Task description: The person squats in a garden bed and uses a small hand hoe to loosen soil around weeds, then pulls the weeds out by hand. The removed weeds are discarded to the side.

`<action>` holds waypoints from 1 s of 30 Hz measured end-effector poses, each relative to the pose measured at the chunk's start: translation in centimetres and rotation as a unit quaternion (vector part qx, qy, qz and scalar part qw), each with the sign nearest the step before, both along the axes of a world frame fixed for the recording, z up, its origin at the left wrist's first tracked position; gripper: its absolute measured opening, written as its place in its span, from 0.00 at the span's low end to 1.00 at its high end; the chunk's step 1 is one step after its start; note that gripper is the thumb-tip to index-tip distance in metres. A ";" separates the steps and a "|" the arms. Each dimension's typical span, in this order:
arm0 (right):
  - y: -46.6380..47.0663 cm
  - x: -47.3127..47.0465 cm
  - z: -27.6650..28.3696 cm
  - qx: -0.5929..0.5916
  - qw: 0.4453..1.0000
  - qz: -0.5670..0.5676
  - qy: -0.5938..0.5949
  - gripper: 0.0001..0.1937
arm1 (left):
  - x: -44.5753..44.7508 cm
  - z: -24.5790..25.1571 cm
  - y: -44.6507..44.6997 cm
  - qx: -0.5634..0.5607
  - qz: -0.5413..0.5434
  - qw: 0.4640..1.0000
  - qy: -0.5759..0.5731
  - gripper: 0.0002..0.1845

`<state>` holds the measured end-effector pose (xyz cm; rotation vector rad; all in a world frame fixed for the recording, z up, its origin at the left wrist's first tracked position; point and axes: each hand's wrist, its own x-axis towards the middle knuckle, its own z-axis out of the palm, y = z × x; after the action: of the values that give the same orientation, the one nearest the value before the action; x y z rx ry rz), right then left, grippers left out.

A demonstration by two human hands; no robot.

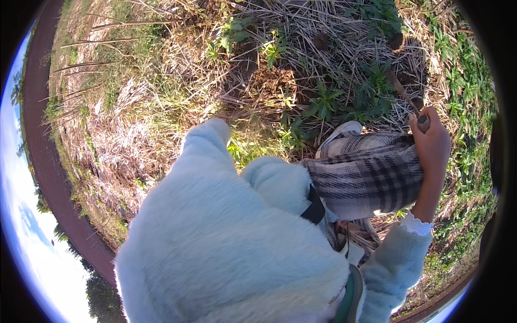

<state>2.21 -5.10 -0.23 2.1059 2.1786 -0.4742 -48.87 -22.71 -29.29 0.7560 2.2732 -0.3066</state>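
My right hand (433, 139) is closed around the rounded handle end (423, 122) of a hand tool, beside my knee in plaid cloth. The tool's narrow brown shaft (400, 88) slants up and left over dry straw; its far end is lost among leaves, so its exact kind cannot be told. My left arm, in a fluffy pale blue sleeve (208, 139), reaches forward to the straw and grass. The left hand is hidden beyond the cuff. Between the arms lie a patch of loose brown soil (274, 80) and a leafy green weed (324, 101).
Straw mulch (299, 24) and scattered green plants (375, 80) cover the ground ahead. My light shoe (343, 131) rests near the plants. Thin dry stalks (97, 64) stick out at the left, before a dark reddish-brown strip (44, 133). Dense low greenery (468, 89) grows at the right.
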 end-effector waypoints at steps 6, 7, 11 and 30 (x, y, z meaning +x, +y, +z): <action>0.1 0.0 -0.2 0.018 1.000 0.000 0.006 0.14 | -0.4 -0.3 -2.1 0.013 0.030 0.999 -0.026 0.30; 0.1 0.0 -0.1 0.021 1.000 0.003 0.008 0.14 | -1.2 0.7 -1.9 0.030 0.041 0.998 -0.034 0.30; 0.2 -0.1 0.4 -0.011 1.000 -0.003 0.020 0.14 | -7.0 11.0 1.3 0.310 0.267 0.909 -0.086 0.31; -0.9 1.2 0.2 0.022 0.999 -0.012 0.042 0.14 | -3.3 3.1 -0.5 0.275 0.470 0.832 -0.104 0.19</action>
<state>3.40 -6.01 -0.05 2.1761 2.2309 -0.5308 -52.18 -23.18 -26.21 -0.1542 2.2280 0.8780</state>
